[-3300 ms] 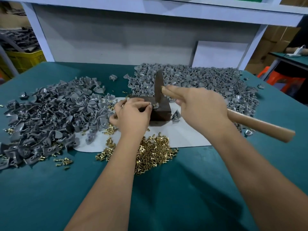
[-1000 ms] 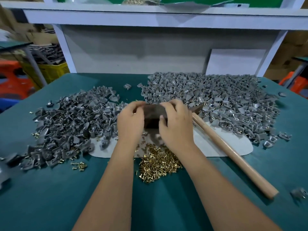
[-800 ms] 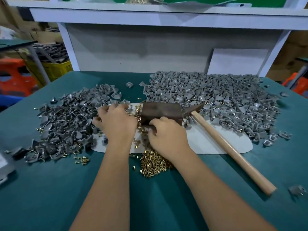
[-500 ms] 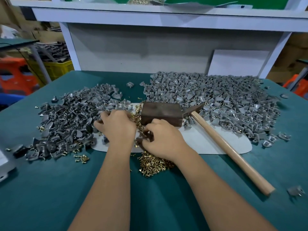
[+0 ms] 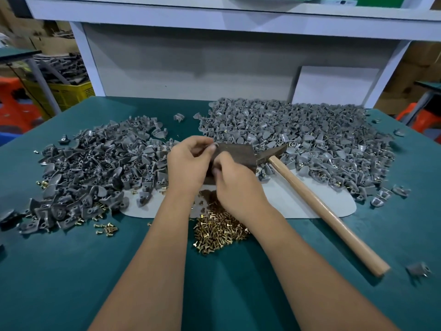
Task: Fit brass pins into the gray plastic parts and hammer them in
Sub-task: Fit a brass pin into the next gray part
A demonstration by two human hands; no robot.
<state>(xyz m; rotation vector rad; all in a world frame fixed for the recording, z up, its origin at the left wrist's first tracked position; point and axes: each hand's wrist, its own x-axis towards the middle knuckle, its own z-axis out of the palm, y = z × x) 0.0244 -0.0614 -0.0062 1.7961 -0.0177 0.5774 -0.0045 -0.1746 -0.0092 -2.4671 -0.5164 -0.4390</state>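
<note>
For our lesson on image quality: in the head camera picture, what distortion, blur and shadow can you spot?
Head view: the wide lens bows the white shelf edge into a curve; the lone gray plastic part at the right edge is smeared; both hands, left hand and right hand, are slightly soft; the forearms cast soft shadows on the green table mat.
</note>
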